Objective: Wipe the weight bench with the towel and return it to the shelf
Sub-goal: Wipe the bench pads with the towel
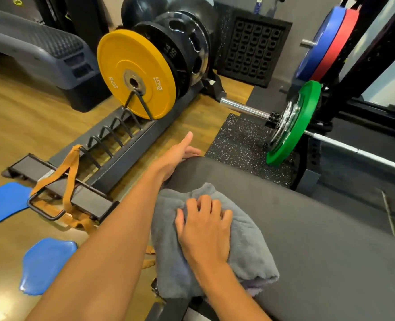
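Grey fluffy terry towel [242,251] sits bunched on the near-left edge of the black padded weight bench [319,239]. The right hand [205,230] is pressing down on it, bent fingers clutching the cloth. Left hand [180,156] hooks over the pad's far end, thumb sticking out. Risk imo: a good chunk of towel hangs off the side, so a hard swipe could drag it onto the wooden floor [29,126].

The right hand [203,228] grips the grey towel [245,246] on the weight bench [319,239], whose far end the left hand [178,156] holds.
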